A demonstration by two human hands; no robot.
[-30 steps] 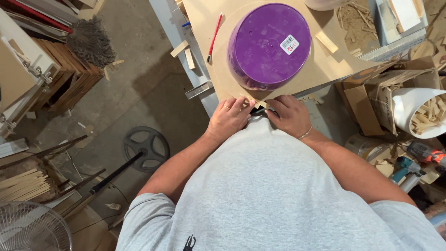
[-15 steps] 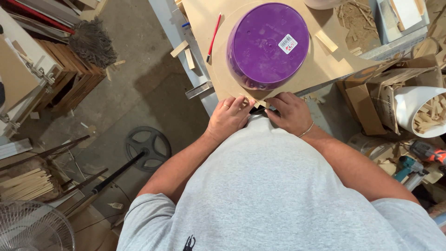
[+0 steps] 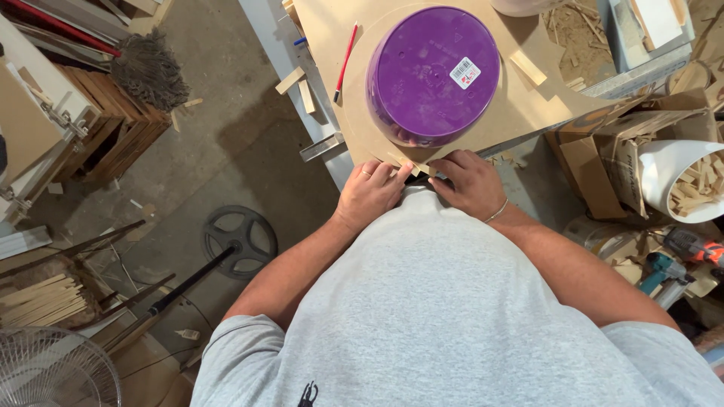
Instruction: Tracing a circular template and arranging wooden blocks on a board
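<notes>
Hands met at the near edge of the bench (image 3: 324, 30): left hand (image 3: 369, 194) and right hand (image 3: 469, 181) both pinched a thin wood strip (image 3: 411, 164) under the upturned purple tub (image 3: 432, 74). It looked light, stiff, likely to snap, best held by its ends.

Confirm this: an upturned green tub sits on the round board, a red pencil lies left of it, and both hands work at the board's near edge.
Not quite: the head view shows the tub is purple, not green. The red pencil, round board, left hand and right hand are as stated.
</notes>
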